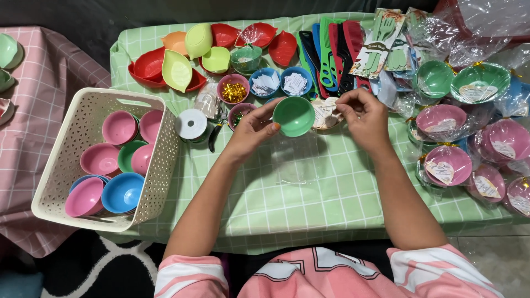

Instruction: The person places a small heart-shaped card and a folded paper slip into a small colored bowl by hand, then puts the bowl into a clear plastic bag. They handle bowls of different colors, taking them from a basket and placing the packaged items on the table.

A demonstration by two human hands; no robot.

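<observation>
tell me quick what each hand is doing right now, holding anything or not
Left hand: closed on the rim of a small green bowl.
Right hand: fingertips pinched on a small paper label beside the bowl.

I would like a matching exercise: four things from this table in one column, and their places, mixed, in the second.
1. small green plastic bowl
2. cream perforated plastic basket
3. bundle of plastic combs
4. white ribbon spool

A. far edge of the table
B. just right of the basket
C. left end of the table
D. in the left hand

Pairs: 1-D, 2-C, 3-A, 4-B
</observation>
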